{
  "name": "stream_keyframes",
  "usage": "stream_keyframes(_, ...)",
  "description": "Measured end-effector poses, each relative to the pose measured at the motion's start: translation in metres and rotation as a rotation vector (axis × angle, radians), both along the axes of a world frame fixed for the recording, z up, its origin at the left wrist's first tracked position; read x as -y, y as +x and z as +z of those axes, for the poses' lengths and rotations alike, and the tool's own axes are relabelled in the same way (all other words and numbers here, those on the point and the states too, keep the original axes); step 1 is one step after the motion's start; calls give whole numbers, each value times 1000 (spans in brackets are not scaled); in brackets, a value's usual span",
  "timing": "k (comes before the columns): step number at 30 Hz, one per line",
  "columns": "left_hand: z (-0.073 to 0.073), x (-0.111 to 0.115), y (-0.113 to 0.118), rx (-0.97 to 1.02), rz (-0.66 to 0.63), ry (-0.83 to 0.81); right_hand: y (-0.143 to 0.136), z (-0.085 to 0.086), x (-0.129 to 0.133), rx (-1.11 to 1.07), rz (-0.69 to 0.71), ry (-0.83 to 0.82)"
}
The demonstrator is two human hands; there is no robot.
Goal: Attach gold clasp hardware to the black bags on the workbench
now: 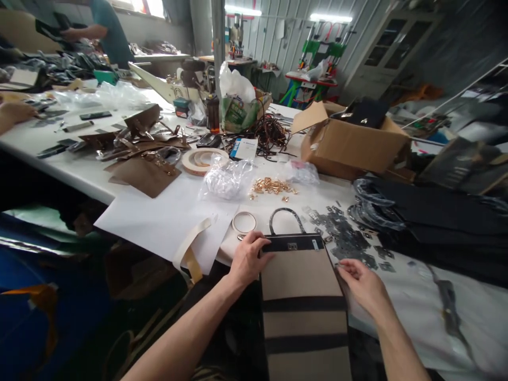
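A long bag panel point(301, 275), beige with black bands and a black looped handle point(286, 210), lies over the table's front edge towards me. Its black top strip carries a small metal plate point(292, 246) and a small pale tag point(315, 244). My left hand point(249, 259) is closed on the panel's upper left edge, thumb on top. By the right edge, my right hand point(360, 280) has its fingertips pinched together; what they hold is too small to make out. Dark flat metal pieces point(349, 238) lie scattered just beyond it. A narrow tape roll point(244, 222) rests beside my left hand.
Gold-coloured fittings point(272, 186) and a clear plastic bag point(226, 177) lie behind the panel. A cardboard box point(353, 145) stands at back right, near stacked black pieces point(444, 211). Brown pieces point(145, 174) cover the left. Another person's hand point(18, 114) shows far left.
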State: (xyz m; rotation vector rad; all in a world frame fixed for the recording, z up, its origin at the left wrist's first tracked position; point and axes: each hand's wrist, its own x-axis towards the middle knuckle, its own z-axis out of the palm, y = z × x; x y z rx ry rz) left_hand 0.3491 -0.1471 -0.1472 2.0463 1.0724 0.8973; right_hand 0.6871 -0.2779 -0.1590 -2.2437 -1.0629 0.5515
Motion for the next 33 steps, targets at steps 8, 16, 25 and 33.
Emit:
stream_keyframes(8, -5, -4, -3, 20, -71, 37, -96, 42, -33, -465, 22, 218)
stream_keyframes(16, -10, -8, -8, 19, -105, -18, -159, 39, -79, -520, 295, 176)
stream_keyframes(25, -13, -13, -12, 89, -135, -144, -167, 34, -85, -429, 356, 102)
stream_keyframes(33, -10, -12, -12, 90, -119, -153, -172, 26, -92, -346, 340, 82)
